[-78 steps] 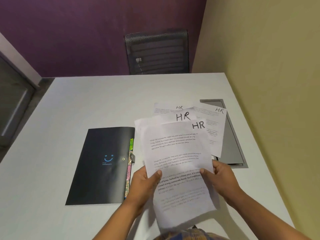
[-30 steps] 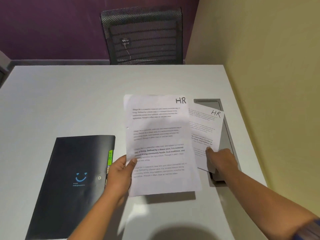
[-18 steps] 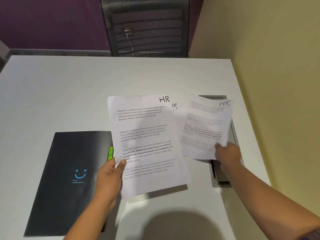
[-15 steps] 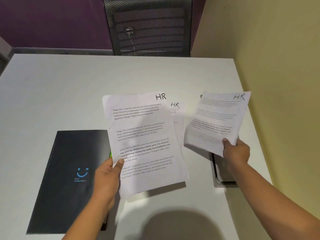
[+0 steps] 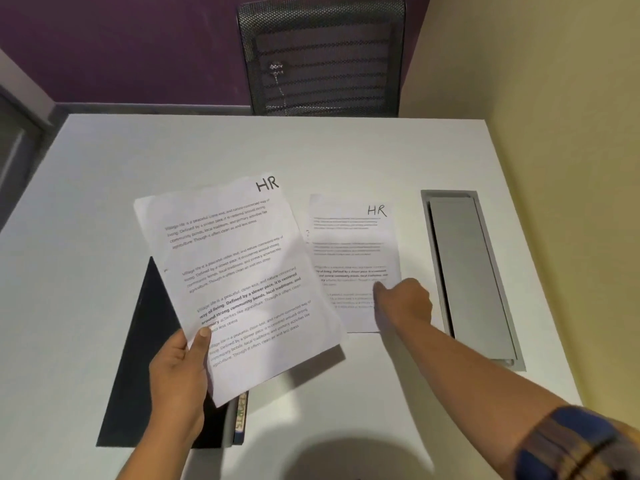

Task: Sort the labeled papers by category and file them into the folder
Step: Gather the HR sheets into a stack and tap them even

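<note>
Now right hand (image 5: pixel 405 301) down on tabled HR sheet (image 5: pixel 353 251).

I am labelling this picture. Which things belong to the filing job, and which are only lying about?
Job: held HR papers; HR sheet on table; black folder; left hand; right hand.
Lying about: mesh chair; cable hatch; table.

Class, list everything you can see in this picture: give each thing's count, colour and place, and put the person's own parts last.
HR-labelled papers: at least two, white; one held over the folder, one flat on the table.
Folder: one, black, closed, table's near left.
Table: one, white.
Cable-box lid: one, grey, set into the table's right side.
Mesh chair: one, black, behind the table.
Left hand: grips the raised paper.
Right hand: rests on the flat paper.
</note>
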The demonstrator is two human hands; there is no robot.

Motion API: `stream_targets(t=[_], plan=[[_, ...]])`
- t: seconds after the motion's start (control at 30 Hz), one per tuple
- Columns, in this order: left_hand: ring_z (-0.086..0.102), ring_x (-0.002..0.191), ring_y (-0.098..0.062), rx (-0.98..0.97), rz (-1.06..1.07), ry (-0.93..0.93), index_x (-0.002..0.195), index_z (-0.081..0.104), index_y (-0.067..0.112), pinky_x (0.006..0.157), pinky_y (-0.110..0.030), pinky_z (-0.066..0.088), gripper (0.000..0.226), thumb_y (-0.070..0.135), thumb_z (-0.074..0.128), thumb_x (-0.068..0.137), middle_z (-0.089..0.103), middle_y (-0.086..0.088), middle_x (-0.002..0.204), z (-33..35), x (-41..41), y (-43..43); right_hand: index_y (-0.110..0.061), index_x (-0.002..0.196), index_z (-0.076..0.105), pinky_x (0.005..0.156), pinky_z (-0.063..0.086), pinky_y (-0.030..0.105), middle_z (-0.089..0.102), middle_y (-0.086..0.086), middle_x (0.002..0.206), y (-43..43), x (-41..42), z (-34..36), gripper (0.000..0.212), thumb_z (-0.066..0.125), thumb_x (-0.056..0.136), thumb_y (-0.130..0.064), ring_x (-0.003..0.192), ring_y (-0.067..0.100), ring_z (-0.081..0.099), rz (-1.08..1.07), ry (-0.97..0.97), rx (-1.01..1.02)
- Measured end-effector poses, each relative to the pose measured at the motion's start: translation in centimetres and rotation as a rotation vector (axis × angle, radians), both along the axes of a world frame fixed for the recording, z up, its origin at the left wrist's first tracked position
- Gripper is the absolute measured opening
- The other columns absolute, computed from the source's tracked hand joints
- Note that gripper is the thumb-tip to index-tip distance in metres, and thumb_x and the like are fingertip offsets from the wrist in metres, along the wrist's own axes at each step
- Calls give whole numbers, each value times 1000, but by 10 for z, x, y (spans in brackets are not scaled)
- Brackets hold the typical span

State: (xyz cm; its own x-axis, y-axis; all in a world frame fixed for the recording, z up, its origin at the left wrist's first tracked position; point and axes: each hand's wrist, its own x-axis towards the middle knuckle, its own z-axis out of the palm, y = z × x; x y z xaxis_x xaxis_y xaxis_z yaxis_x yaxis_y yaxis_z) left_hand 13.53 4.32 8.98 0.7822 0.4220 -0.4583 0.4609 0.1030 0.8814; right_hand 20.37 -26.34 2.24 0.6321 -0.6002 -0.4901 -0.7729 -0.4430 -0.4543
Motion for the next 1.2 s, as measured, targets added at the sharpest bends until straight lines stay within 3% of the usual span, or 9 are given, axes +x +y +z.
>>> stream_targets(t=[0.27,0.37,0.53,0.7,0.83,0.93,1.0,1.07,1.2], plan=[[71,88,-13,36,35,31,106,70,22,67,-19,54,18,11,57,99,77,11,92,-10,-23,26,-9,102,65,65,47,29,69,11,101,9,6,-2,27,77,83,-23,75,29,59,-67,105,159],[71,86,-11,18,33,33,105,71,22,64,-16,56,19,11,57,99,77,10,92,-11,-25,31,-9,114,68,70,48,28,72,11,109,2,-3,-3,30,71,87,-23,78,27,60,-14,26,146],[72,92,-19,7,15,38,102,71,24,77,-30,53,18,13,58,99,77,6,97,-13,-27,31,-6,106,70,75,58,41,69,10,89,-28,-31,22,25,73,87,-22,78,30,65,-24,-187,184],[73,92,-21,-23,-50,42,107,71,22,74,-31,55,18,15,57,99,78,3,96,-8,-32,17,-9,110,71,73,53,41,77,8,96,-58,-82,71,27,76,86,-20,82,30,71,-59,-332,515],[75,86,-19,-64,-128,37,102,71,25,63,-23,57,20,13,55,100,79,4,94,6,-38,-12,-8,114,71,93,51,50,75,15,109,-61,-121,103,53,86,70,-34,101,40,71,61,-297,819],[76,81,-19,-170,-206,47,105,71,16,58,-24,59,22,6,52,100,79,-4,95,22,-44,-39,-16,112,73,70,54,55,76,16,106,-45,-140,107,68,86,59,-56,85,50,68,144,-255,745],[76,86,-23,-223,-287,44,109,72,14,63,-29,61,23,7,52,100,78,-8,100,31,-50,-55,-21,115,72,62,54,60,76,12,106,-36,-148,108,51,80,75,-51,76,57,58,211,-274,712],[74,94,-27,-257,-400,43,108,74,18,74,-37,61,23,14,52,101,77,-9,103,40,-55,-68,-17,115,71,63,58,49,77,6,105,-29,-155,115,27,70,90,-27,75,43,67,237,-309,723],[73,101,-25,-316,-441,76,113,72,20,91,-43,55,35,37,43,103,76,-7,110,47,-60,-74,-12,109,71,75,62,43,78,5,100,-30,-167,122,19,68,90,-10,89,26,75,170,-331,710]])
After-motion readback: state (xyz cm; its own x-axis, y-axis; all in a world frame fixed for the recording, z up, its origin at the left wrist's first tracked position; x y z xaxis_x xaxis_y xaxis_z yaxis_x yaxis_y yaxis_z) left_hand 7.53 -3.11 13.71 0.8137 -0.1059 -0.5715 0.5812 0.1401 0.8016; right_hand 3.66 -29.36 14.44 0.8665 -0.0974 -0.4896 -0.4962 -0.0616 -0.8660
